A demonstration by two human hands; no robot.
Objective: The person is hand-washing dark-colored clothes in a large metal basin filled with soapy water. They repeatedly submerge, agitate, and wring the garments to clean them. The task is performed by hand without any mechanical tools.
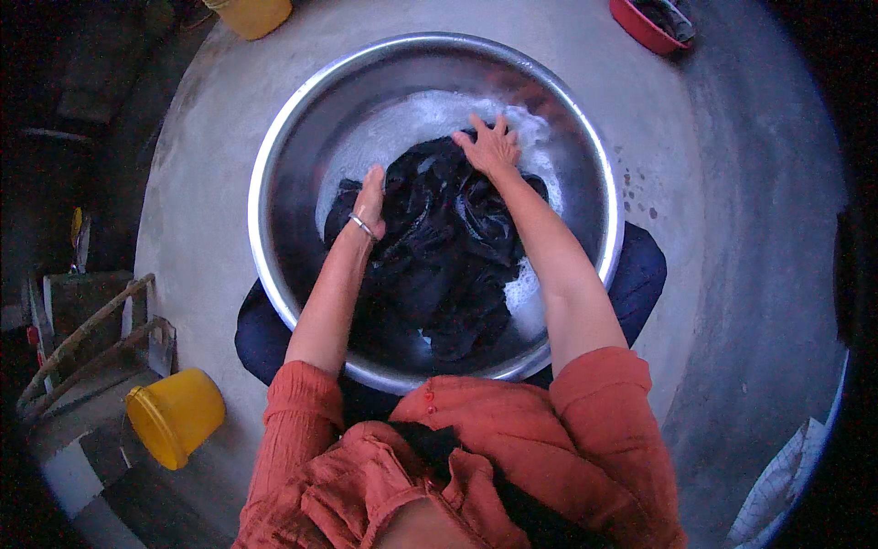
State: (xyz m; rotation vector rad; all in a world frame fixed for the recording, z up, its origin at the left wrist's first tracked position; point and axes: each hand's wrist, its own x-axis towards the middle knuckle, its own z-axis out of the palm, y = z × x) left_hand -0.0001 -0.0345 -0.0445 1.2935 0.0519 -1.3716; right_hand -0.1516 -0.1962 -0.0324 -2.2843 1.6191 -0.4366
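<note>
Rust-red shirt (494,407) and rolled sleeves (306,393) lie nearest, then dark-clad knees (645,270) either side of a metal basin (457,69). Bunched black cloth (434,284) sits in it, looking wet, white suds (416,110) beyond. Left hand (370,203), fingers straight, has its grip unclosed at the cloth's left edge; the right hand (494,151) spreads its grip, fingers apart, over the far edge. Hand-washing seems under way; the next move likely calls for both palms pressing inward. Far right sits a red tub (640,34)
</note>
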